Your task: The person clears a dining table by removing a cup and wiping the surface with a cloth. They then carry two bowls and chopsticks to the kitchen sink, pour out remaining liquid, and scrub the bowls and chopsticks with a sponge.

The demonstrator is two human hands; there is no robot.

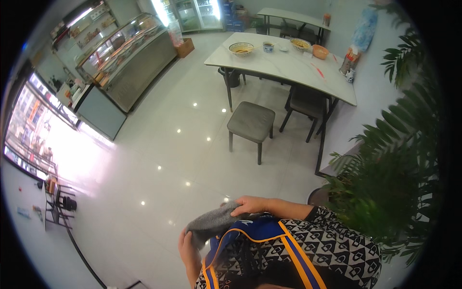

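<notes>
Head view: I grip the grey cloth (214,222) with both hands, its long axis running from my left hand (186,246), near, up to my right hand (250,206), farther right.

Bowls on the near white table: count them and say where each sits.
3 bowls show on the table, all along its far edge: a large one at the left corner, another further right, and an orange one beside it. The small cup isn't counted.
</notes>
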